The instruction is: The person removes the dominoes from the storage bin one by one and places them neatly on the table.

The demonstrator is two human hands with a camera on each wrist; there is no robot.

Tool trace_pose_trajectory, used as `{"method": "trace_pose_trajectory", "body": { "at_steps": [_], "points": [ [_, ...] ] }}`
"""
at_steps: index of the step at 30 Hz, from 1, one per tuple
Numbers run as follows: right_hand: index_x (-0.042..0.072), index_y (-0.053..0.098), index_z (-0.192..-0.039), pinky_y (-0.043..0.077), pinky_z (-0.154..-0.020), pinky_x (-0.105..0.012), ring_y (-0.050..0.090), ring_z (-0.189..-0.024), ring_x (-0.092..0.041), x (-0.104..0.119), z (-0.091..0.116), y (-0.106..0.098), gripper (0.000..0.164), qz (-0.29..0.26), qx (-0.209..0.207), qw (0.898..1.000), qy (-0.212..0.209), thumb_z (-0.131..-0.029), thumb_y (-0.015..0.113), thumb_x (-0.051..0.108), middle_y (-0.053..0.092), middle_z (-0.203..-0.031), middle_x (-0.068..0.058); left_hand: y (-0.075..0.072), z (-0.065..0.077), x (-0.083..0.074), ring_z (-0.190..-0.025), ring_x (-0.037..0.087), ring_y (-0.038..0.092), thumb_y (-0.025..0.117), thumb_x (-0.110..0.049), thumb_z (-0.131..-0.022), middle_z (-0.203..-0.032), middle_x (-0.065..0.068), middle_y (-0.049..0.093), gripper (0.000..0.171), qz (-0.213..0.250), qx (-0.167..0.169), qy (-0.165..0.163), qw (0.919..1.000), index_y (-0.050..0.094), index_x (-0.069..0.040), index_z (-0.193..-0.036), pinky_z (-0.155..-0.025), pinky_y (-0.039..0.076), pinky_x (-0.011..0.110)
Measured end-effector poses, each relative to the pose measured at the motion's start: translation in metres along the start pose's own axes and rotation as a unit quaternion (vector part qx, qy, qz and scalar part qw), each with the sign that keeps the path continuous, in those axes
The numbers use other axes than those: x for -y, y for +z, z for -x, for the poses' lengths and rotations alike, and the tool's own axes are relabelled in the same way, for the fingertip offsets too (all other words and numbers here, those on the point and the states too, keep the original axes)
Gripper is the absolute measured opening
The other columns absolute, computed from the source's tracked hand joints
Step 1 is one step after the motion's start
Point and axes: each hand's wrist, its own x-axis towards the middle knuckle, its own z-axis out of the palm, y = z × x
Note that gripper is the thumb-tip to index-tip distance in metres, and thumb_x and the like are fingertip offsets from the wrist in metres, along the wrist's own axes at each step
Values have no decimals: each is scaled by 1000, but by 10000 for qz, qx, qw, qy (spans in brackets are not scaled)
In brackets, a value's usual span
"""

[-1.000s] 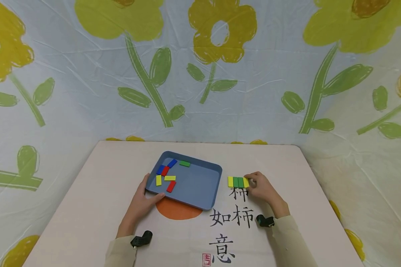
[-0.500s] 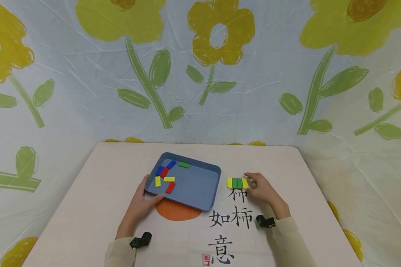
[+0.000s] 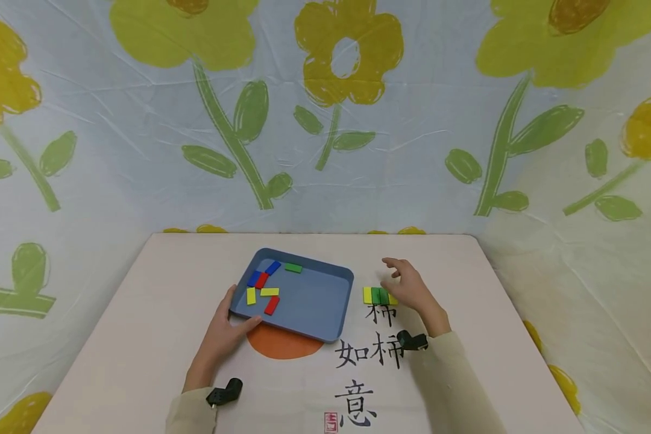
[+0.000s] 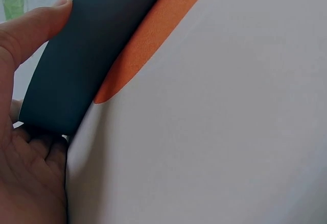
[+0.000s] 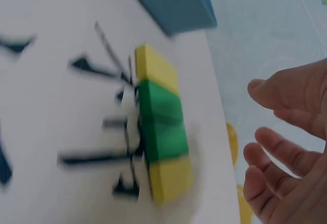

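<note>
My left hand [image 3: 223, 331] grips the near-left corner of a blue tray [image 3: 306, 304]. In the left wrist view the thumb [image 4: 53, 20] lies at the tray's wall [image 4: 76, 55], with fingers curled by its lower corner. Inside the tray lie several small rectangular blocks: blue, red [image 3: 272, 305], yellow [image 3: 269, 292] and green [image 3: 293, 267]. To its right, two green blocks [image 5: 163, 124] sit side by side between two yellow blocks [image 5: 171, 180], forming a row on the table. Above that row hovers my right hand [image 3: 411, 289], holding nothing, its fingers loosely bent and apart from the blocks.
The pale table covering [image 3: 141, 355] bears black brush characters [image 3: 355, 405] and an orange disc [image 3: 284, 345] partly under the tray. A flower-print cloth [image 3: 390, 181] rises behind the table's far edge. Black wrist cameras [image 3: 225, 392] sit on both wrists.
My right hand has let go of the yellow block at the row's right end and lifted up and leftward over the row. The left hand keeps its hold on the tray.
</note>
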Motion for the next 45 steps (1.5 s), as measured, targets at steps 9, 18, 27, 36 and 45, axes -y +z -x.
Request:
{"method": "trace_pose_trajectory", "body": {
  "at_steps": [9,18,27,36,45],
  "points": [
    [2,50,-153,59,-88,-51,62,-115,-40,42,-21,31,59,-336,166,9989,-289,-98,69,15,56,-144,-25,-2,0,-3,-163,40,9,80,-54,-89,-177,15,8,116,-31,7,-36,10000,3,-22,-170,-130,14,65],
    [3,55,-149,57,-88,-47,63,-104,-34,73,-34,63,57,-201,347,9966,-720,-96,73,16,61,-137,-22,0,0,-3,-163,40,9,80,-55,-88,-177,15,8,118,-58,34,-50,10000,3,-21,-170,-129,15,65],
    [0,56,-146,57,-87,-47,64,-103,-32,96,-46,85,52,-129,743,9909,-1111,-99,71,16,61,-134,-25,0,-2,0,-164,39,9,80,-57,-87,-177,13,9,118,10,57,-26,10000,4,-22,-170,-130,15,64],
    [-2,55,-147,57,-92,-47,64,-109,-35,112,-61,104,53,16,1129,9857,-1249,-100,69,17,59,-140,-24,-2,-1,-1,-164,38,8,80,-55,-88,-178,12,8,116,44,2,-40,10000,5,-23,-170,-130,14,64],
    [0,58,-145,54,-106,-46,63,-123,-30,119,-73,126,51,437,1324,9809,-1355,-98,70,16,65,-135,-18,0,-1,-1,-164,38,9,80,-58,-87,-177,12,9,118,39,-2,-116,9999,5,-22,-170,-129,15,64]
  ]
}}
